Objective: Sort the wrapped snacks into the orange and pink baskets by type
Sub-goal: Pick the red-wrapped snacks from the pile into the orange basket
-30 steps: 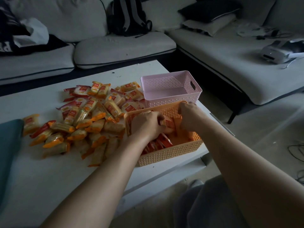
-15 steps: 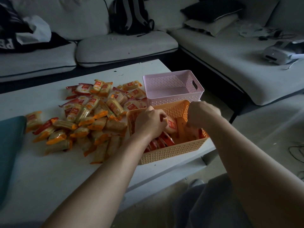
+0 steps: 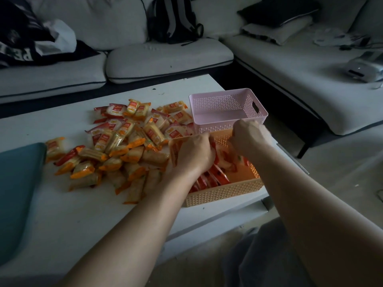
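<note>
The orange basket (image 3: 223,193) stands at the table's near right edge, with several red-wrapped snacks (image 3: 215,178) standing in it. Behind it, touching, is the pink basket (image 3: 228,108), with nothing inside. My left hand (image 3: 194,154) reaches into the orange basket's left side, fingers curled down round red packets. My right hand (image 3: 248,135) is at its far right side, fingers curled on more red packets below it. Both hands' fingertips are hidden. A loose pile of snacks (image 3: 124,146) in orange and red wrappers lies left of the baskets.
The white table (image 3: 83,220) ends just right of the baskets, with floor beyond. A teal cushion (image 3: 18,183) lies on the table's left edge. A grey sofa (image 3: 165,56) with a backpack (image 3: 174,19) wraps round the back and right.
My right hand has shifted a little toward the orange basket's far wall, next to the pink basket. My left hand has stayed in the basket's left side.
</note>
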Motion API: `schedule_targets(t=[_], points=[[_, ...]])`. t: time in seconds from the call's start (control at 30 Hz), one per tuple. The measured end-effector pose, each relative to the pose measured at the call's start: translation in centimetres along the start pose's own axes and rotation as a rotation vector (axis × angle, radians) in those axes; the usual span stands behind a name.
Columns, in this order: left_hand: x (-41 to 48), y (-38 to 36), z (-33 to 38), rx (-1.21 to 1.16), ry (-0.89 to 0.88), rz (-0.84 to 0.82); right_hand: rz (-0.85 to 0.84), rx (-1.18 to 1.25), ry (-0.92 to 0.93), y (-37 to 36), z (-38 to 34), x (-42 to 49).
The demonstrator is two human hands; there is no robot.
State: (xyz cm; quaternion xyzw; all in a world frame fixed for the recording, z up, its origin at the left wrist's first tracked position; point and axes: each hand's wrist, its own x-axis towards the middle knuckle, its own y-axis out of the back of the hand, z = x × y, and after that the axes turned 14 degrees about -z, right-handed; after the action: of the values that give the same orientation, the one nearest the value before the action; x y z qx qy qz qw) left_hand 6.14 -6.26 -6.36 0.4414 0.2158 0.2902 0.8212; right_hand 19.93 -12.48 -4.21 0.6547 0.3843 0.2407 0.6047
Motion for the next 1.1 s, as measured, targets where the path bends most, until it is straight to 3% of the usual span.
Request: schedule_targets(t=[0.2,0.37,0.47,0.57,0.73,0.9,1.1], points=[[0.3,0.0,0.2,-0.265,0.087,-0.031,-0.368,0.328,0.04,0.2,0.4,-0.3],[1.2,0.0,-0.6,-0.351,0.174,-0.097,-0.593,0.377,0.013,-1.0,2.8,-0.4],[1.6,-0.1,-0.2,-0.356,0.144,-0.107,-0.554,0.485,-0.027,-1.5,2.5,-0.4],[1.7,0.1,-0.4,-0.432,0.097,-0.017,-0.573,0.643,-0.05,-1.5,1.5,-0.8],[0.4,1.1,-1.3,-0.274,0.049,-0.042,-0.578,0.486,-0.014,-1.2,0.0,-1.1],[-1.5,3.1,-3.4,-0.284,0.039,0.147,-0.268,0.304,0.016,0.3,-2.2,-2.1],[-5.1,6.2,-9.8,-0.303,0.189,0.186,-0.111,0.229,0.113,0.9,-6.9,-3.1]])
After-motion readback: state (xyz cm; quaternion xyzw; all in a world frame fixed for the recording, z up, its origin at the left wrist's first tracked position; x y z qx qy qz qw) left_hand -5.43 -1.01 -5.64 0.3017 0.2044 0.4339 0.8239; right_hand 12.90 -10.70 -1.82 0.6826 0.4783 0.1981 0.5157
